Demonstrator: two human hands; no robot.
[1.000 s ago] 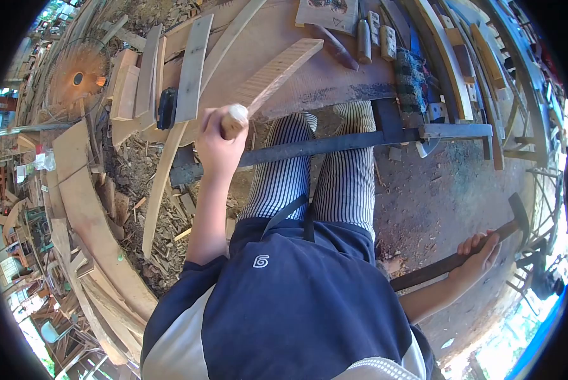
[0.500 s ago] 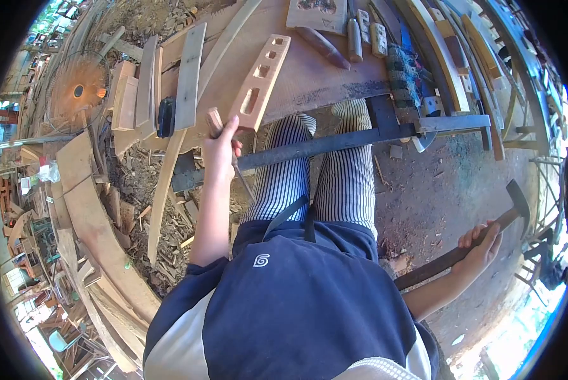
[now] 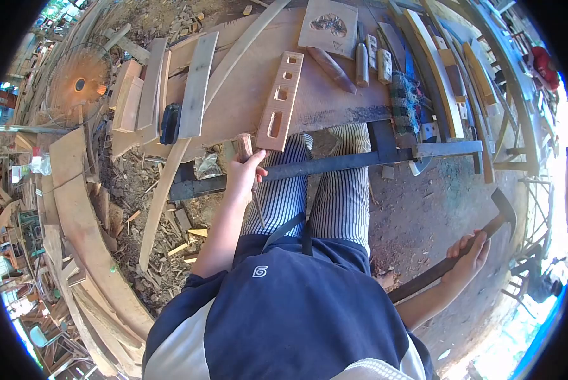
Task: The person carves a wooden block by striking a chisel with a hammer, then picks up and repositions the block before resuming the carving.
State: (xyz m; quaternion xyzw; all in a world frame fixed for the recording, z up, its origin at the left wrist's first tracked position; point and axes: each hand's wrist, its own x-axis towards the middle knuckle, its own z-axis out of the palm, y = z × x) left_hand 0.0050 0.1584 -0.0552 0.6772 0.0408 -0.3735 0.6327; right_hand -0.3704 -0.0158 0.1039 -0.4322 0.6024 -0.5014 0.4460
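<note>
My left hand (image 3: 242, 180) is closed around a chisel (image 3: 245, 147); its wooden handle sticks up past my fingers and its thin metal blade points down towards my thigh. The thumb of that hand meets the near end of a wooden bar (image 3: 281, 101) with several rectangular holes cut in it. This bar lies on the wooden work board (image 3: 233, 104), its near end over the board's edge. Off to the right, above the floor, my right hand (image 3: 467, 256) grips a hammer (image 3: 439, 269) by its long wooden handle, metal head pointing away from me.
A dark metal bar (image 3: 322, 166) crosses over my legs. On the board lie a carved wooden block (image 3: 328, 28), a pointed wooden piece (image 3: 331, 69) and a cylindrical tool (image 3: 362, 65). Planks (image 3: 197, 82) and a round fan (image 3: 79, 84) stand left; long timbers (image 3: 433, 69) lie right.
The view has shifted a little. My left hand and the chisel have moved slightly right, and the holed bar has turned slightly straighter. My right hand still holds the hammer, a little closer in.
</note>
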